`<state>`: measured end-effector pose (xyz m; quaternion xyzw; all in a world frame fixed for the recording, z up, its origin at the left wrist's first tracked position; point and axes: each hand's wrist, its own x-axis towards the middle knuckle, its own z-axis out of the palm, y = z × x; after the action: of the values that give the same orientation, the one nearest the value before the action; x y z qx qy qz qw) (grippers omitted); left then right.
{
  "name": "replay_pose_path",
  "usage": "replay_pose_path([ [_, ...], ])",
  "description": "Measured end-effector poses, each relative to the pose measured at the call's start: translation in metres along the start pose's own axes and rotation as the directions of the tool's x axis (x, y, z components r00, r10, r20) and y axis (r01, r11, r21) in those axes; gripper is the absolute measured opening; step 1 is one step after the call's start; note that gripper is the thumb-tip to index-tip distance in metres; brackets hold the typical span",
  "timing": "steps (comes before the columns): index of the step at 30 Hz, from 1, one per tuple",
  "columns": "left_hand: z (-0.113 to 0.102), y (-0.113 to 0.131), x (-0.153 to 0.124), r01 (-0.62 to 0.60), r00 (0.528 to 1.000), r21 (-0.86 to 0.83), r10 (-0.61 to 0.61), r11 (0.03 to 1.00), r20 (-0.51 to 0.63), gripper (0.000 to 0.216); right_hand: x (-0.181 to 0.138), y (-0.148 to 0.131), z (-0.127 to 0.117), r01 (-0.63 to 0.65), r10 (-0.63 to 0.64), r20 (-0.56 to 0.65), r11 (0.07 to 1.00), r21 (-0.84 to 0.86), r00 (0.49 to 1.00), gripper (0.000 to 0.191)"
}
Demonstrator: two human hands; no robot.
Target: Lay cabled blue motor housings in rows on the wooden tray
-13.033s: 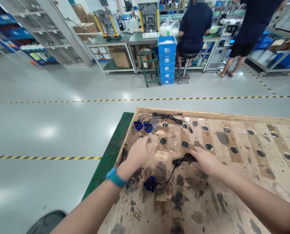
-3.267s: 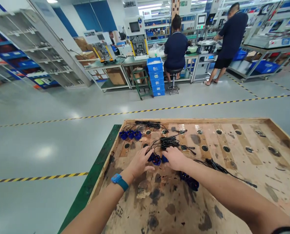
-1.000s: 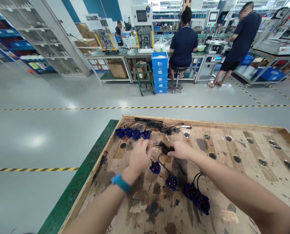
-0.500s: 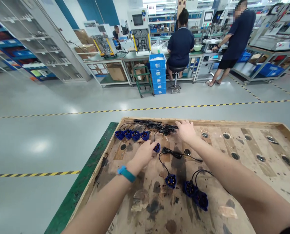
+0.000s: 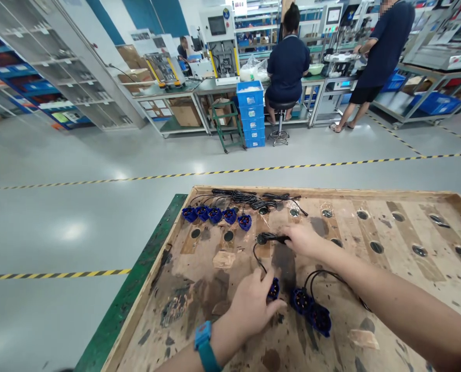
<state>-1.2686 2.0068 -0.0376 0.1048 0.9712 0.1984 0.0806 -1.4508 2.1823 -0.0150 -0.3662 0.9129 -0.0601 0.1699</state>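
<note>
My left hand (image 5: 254, 302) reaches over a blue round part (image 5: 273, 289) with a black cable, thumb and fingers spread around it. The hand partly covers the part. My right hand (image 5: 302, 240) pinches the bundled black cable (image 5: 268, 237) of that same part. To the right lie two more blue round parts, one (image 5: 302, 300) touching the other (image 5: 320, 319), with cables running under my right forearm. A row of several blue parts (image 5: 214, 214) sits at the back left, their black cables (image 5: 240, 197) bundled along the far rim.
The wooden tray (image 5: 199, 330) has raised rims and several round holes. It rests on a green surface (image 5: 137, 279). Beyond the floor, one person (image 5: 288, 67) sits on a stool by stacked blue crates (image 5: 250, 113); another person (image 5: 385, 57) stands at a machine.
My left hand has left the fifth part, now at the end of the back row, and come toward me to another. My right hand has moved from the rear cables to the nearer bundle.
</note>
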Motion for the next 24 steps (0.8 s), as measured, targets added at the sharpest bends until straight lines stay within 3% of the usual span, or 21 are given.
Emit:
replay_pose_path([
  [3, 0.002, 0.006, 0.014, -0.033, 0.999, 0.046, 0.031, 0.998, 0.042, 0.036, 0.014, 0.019, -0.02, -0.095, 0.097, -0.105, 0.995, 0.027, 0.99, 0.026],
  [5, -0.005, -0.001, 0.041, -0.051, 0.998, 0.094, 0.053, 0.994, -0.02, 0.039, 0.021, 0.031, -0.029, -0.197, 0.196, -0.242, 0.98, 0.021, 0.95, 0.031],
  [7, -0.013, -0.014, 0.072, -0.039, 0.992, 0.136, 0.055, 0.99, -0.11, 0.045, 0.023, 0.036, -0.03, -0.286, 0.267, -0.406, 0.958, 0.012, 0.874, 0.035],
  [9, -0.021, -0.028, 0.096, -0.013, 0.98, 0.155, 0.043, 0.988, -0.194, 0.053, 0.022, 0.032, -0.022, -0.254, 0.237, -0.47, 0.967, 0.028, 0.85, 0.037],
  [13, -0.037, -0.06, 0.108, 0.005, 0.954, 0.212, 0.059, 0.977, -0.295, 0.06, 0.019, -0.002, 0.008, 0.018, 0.045, -0.305, 0.979, 0.202, 0.951, 0.064],
  [17, -0.059, -0.103, 0.101, 0.075, 0.951, 0.343, 0.036, 0.936, -0.306, 0.085, 0.035, -0.039, 0.025, -0.023, 0.079, -0.211, 0.967, 0.254, 0.974, 0.089],
  [19, -0.067, -0.123, 0.102, 0.089, 0.967, 0.403, 0.017, 0.911, -0.252, 0.094, 0.047, -0.05, 0.026, -0.076, 0.124, -0.202, 0.97, 0.229, 0.971, 0.085],
  [24, -0.065, -0.142, 0.111, 0.098, 0.985, 0.419, -0.028, 0.903, -0.17, 0.08, 0.071, -0.06, 0.02, -0.091, 0.114, -0.216, 0.989, 0.115, 0.97, 0.057],
])
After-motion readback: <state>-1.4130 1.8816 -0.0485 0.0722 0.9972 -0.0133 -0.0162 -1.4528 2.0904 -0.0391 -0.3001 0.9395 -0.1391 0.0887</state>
